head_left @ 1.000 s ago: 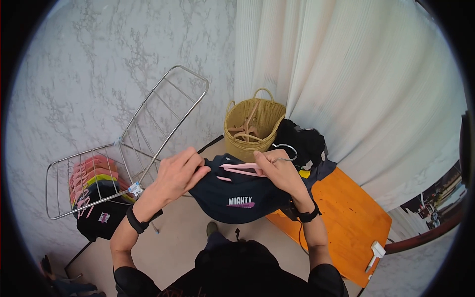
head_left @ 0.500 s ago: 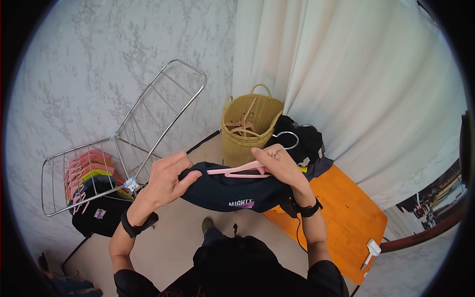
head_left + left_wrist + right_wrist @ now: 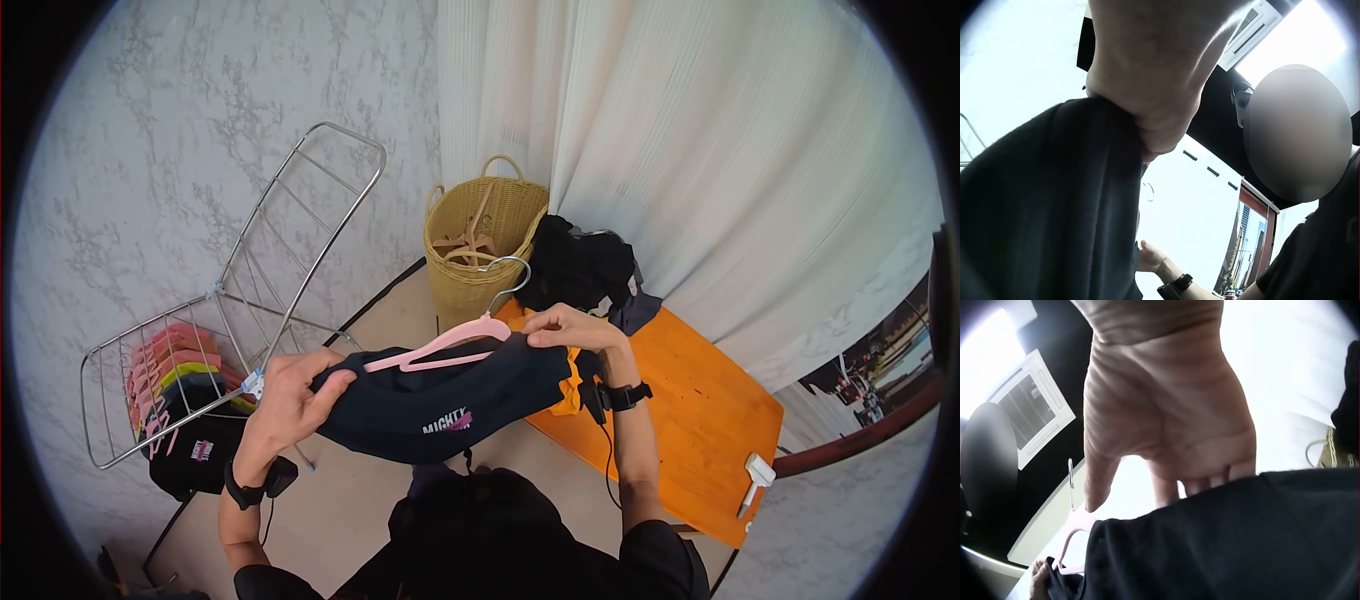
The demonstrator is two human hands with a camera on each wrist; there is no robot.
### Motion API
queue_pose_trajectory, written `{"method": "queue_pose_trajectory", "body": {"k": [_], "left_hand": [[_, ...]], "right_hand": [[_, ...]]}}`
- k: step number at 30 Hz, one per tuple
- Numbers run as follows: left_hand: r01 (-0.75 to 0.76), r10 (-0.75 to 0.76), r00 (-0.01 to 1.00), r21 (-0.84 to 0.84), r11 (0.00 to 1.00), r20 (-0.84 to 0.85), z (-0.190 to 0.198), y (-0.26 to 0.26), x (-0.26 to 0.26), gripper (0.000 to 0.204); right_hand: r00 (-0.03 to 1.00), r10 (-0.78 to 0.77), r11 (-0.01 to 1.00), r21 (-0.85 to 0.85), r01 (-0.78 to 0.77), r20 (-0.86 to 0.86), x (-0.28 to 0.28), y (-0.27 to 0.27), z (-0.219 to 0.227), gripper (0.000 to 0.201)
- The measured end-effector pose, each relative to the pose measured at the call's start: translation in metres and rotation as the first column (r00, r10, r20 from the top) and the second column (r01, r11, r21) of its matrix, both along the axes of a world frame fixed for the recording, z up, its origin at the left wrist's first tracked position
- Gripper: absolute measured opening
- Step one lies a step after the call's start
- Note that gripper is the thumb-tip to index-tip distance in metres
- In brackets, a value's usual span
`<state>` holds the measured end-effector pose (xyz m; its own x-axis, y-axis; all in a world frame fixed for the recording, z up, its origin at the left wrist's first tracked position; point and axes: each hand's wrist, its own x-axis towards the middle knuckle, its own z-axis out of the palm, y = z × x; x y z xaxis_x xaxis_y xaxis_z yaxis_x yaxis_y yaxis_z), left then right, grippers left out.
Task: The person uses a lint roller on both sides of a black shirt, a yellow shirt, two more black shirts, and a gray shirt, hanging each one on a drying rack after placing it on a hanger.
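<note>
A dark navy T-shirt (image 3: 400,425) with a "MIGHTY" print hangs spread between both hands in the head view. Inside its neckline sits a pink clothes hanger (image 3: 488,328), its metal hook sticking up through the opening. My left hand (image 3: 290,398) pinches the shirt's left shoulder between thumb and fingers. At the other shoulder, my right hand (image 3: 575,326) grips the fabric near the neckline, with the thumb on the near side. In the right wrist view, the fingertips of that hand (image 3: 1169,412) go behind the dark cloth (image 3: 1235,537).
A metal drying rack (image 3: 330,265) on the left carries several shirts on pink hangers (image 3: 175,350). Behind stands a wicker basket (image 3: 465,290) with wooden hangers, beside a pile of black clothes (image 3: 575,265). On the orange table (image 3: 690,410) lies a white-headed tool (image 3: 757,480).
My right hand has let go of the hanger near its hook and now grips the shirt's right shoulder. Shirt and left hand have shifted left and slightly down; the hanger's hook stands free.
</note>
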<state>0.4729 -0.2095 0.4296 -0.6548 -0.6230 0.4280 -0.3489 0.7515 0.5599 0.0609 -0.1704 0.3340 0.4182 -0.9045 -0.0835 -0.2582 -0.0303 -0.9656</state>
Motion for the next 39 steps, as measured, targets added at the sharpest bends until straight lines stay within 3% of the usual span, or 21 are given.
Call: {"method": "queue_pose_trajectory", "body": {"k": [1,4,11,13,14,15,17,18,20,21,23,24,29,31,32,34,35,37,39], "left_hand": [[0.006,-0.006,1.000,-0.001,1.000,0.005,0.002,0.000,0.001,0.012],[-0.024,0.021,0.999,0.058,0.998,0.046,0.008,-0.001,0.003,0.011],[-0.041,0.036,0.994,0.049,0.998,0.106,0.012,0.000,0.013,0.012],[-0.116,0.108,0.983,0.045,0.992,0.148,0.012,0.000,0.022,0.013],[-0.147,0.140,0.978,0.038,0.988,0.153,0.009,-0.003,0.028,0.014],[-0.187,0.183,0.974,0.019,0.982,0.137,0.007,-0.004,0.033,0.016],[-0.220,0.217,0.972,0.024,0.975,0.087,0.005,-0.004,0.040,0.018],[-0.218,0.215,0.972,0.024,0.976,0.091,0.006,-0.004,0.044,0.018],[-0.259,0.258,0.962,0.000,0.966,0.087,0.009,-0.002,0.049,0.020],[-0.256,0.255,0.963,0.004,0.967,0.089,0.012,-0.001,0.048,0.020],[-0.280,0.287,0.955,-0.090,0.956,0.076,0.018,0.000,0.047,0.021],[-0.291,0.294,0.954,-0.051,0.955,0.063,0.017,-0.001,0.049,0.023],[-0.326,0.328,0.943,-0.039,0.945,0.054,0.017,-0.008,0.074,0.024],[-0.370,0.374,0.927,-0.097,0.924,0.025,0.010,-0.014,0.088,0.023],[-0.380,0.381,0.923,-0.038,0.924,0.047,0.016,-0.011,0.088,0.024],[-0.383,0.382,0.924,-0.008,0.924,-0.013,0.019,-0.009,0.090,0.026],[-0.380,0.381,0.921,0.024,0.924,-0.075,0.019,-0.007,0.092,0.027],[-0.382,0.383,0.918,0.032,0.924,-0.102,0.026,-0.004,0.098,0.031],[-0.429,0.426,0.890,0.018,0.903,-0.162,0.026,-0.004,0.117,0.034]], "right_hand": [[1.000,-0.006,1.000,-0.001,0.006,0.005,-0.003,-0.002,-0.009,0.033],[0.957,0.005,1.000,-0.021,0.001,0.291,0.006,0.002,-0.018,0.020],[0.874,-0.067,0.998,0.016,0.067,0.482,0.018,0.004,-0.037,0.011],[0.840,-0.268,0.947,-0.033,0.320,0.472,0.012,0.010,-0.034,0.010],[0.805,-0.273,0.920,-0.101,0.378,0.526,0.004,0.016,-0.029,0.010],[0.824,-0.260,0.909,-0.160,0.385,0.504,-0.005,0.025,-0.019,0.009],[0.941,-0.230,0.913,-0.279,0.296,0.247,-0.006,0.046,0.004,0.017],[0.940,-0.232,0.913,-0.277,0.299,0.251,-0.002,0.048,0.009,0.017],[0.955,-0.296,0.859,-0.446,0.253,-0.029,0.009,0.049,0.011,0.041],[0.954,-0.299,0.860,-0.442,0.256,-0.029,0.013,0.048,0.009,0.041],[0.909,-0.415,0.839,-0.398,0.371,-0.029,0.020,0.039,0.002,0.067],[0.909,-0.399,0.853,-0.413,0.318,-0.123,0.021,0.034,-0.006,0.080],[0.923,-0.383,0.870,-0.341,0.357,-0.012,0.042,0.011,-0.041,0.082],[0.893,-0.450,0.797,-0.450,0.402,0.001,0.045,0.005,-0.051,0.062],[0.895,-0.447,0.798,-0.450,0.400,0.002,0.042,0.001,-0.056,0.062],[0.886,-0.460,0.865,-0.252,0.433,-0.054,0.033,-0.007,-0.066,0.033],[0.888,-0.457,0.867,-0.252,0.430,-0.056,0.030,-0.007,-0.063,0.033],[0.860,-0.509,0.809,-0.323,0.491,0.033,0.023,-0.005,-0.058,0.015],[0.849,-0.515,0.810,-0.260,0.526,0.116,0.011,-0.004,-0.066,0.015]]}}
